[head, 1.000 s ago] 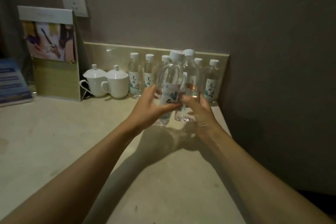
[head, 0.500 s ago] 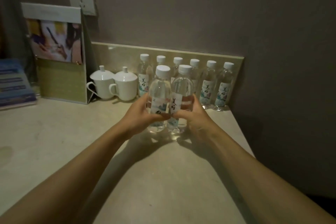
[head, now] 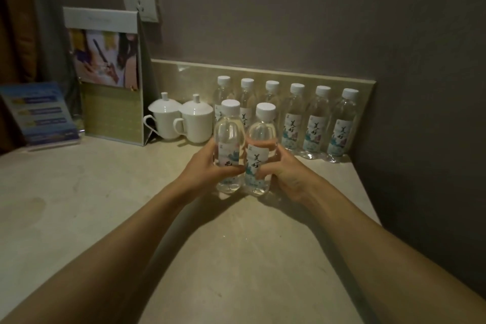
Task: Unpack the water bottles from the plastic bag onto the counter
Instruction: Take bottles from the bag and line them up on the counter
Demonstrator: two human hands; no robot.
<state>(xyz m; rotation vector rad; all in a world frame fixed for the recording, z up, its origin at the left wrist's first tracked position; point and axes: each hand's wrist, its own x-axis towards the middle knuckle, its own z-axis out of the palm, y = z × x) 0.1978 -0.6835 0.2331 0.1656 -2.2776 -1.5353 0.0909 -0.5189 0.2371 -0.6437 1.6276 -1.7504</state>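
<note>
Two clear water bottles with white caps stand side by side on the beige counter [head: 236, 244]. My left hand [head: 202, 168] wraps the left bottle [head: 229, 134] at its label. The right bottle [head: 261, 137] is gripped at label height by my right hand [head: 288, 176]. Both bottles are upright and touch each other. Behind them a row of several matching bottles [head: 315, 123] lines the backsplash. No plastic bag is in view.
Two white lidded cups [head: 196, 123] stand left of the bottle row. A standing photo card holder [head: 110, 81] and a blue leaflet stand [head: 39, 113] sit at the back left. A dark wall [head: 420, 139] bounds the counter on the right, with a socket [head: 139, 0] above.
Both bottles came down from in front of the row and toward me, and now stand on the counter. My hands still grip them. The camera tilted down slightly.
</note>
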